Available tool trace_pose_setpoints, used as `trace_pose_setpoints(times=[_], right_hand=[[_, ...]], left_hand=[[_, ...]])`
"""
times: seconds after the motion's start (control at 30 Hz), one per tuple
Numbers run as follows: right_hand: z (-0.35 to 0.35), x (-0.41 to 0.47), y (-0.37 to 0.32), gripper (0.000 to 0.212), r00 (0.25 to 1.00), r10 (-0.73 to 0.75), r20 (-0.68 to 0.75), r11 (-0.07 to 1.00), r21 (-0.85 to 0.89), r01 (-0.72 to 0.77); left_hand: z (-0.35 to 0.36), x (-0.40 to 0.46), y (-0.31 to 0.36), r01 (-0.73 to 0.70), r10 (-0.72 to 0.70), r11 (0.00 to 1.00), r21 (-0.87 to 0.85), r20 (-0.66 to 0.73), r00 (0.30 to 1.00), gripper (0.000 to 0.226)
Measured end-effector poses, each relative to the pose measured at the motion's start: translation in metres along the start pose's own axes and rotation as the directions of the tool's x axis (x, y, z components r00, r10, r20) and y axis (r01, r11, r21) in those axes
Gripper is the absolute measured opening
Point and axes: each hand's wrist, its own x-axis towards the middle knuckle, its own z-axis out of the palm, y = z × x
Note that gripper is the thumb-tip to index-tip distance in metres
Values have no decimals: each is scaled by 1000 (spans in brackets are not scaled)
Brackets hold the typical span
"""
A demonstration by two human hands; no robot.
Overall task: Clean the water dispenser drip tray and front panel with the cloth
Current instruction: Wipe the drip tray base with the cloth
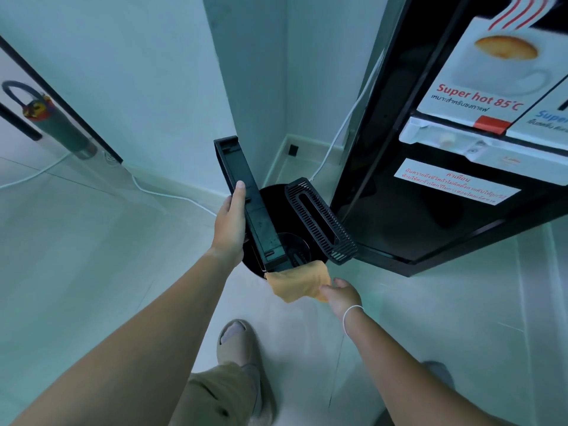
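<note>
My left hand (230, 222) grips the long black drip tray (246, 192), tilted with its low end over a round black bin (273, 198). The tray's black slotted grille (319, 219) leans across the bin's right rim against the dispenser. My right hand (341, 295) pinches an orange cloth (296, 282) whose upper part touches the tray's low end. The black water dispenser (430, 186) stands at the right, its front panel (479, 72) showing a hot-drink label and a white tap bar.
A white cable (172, 195) runs along the floor by the wall corner. An umbrella (58, 124) hangs at the left behind a glass door. My feet in sandals (239, 342) stand on the pale tiled floor below the bin.
</note>
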Motion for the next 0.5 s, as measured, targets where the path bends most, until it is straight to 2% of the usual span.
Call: trace_pose_setpoints(times=[0.07, 0.13, 0.2, 0.27, 0.3, 0.37, 0.43, 0.5], right_hand=[[-5, -9, -5, 48, 999, 23, -23, 999, -47, -24], [-7, -22, -11, 38, 997, 74, 20, 997, -16, -74], [-10, -43, -22, 35, 973, 127, 195, 961, 219, -170], [-13, -60, -36, 34, 935, 43, 353, 870, 447, -209], [-15, -67, -44, 31, 930, -33, 367, 837, 518, -175], [-19, -76, -58, 39, 937, -206, 284, 822, 570, 8], [-24, -87, -68, 58, 901, -392, 188, 815, 526, 244], [-30, -99, -74, 67, 845, -508, 167, 791, 479, 381]], left_hand=[[2, -9, 7, 0, 0, 999, -32, 0, 1000, 46], [4, -15, 11, 6, -6, 997, -77, 7, 1000, 33], [9, -25, 20, 15, -13, 995, -103, 18, 1000, 27], [14, -33, 30, 33, -30, 987, -155, 18, 999, 24], [16, -36, 34, 40, -38, 981, -188, 14, 999, 23], [21, -42, 42, 39, -37, 973, -226, 12, 999, 31], [25, -49, 50, 37, -40, 970, -240, -5, 999, 48], [27, -53, 58, 56, -66, 962, -268, -27, 997, 59]])
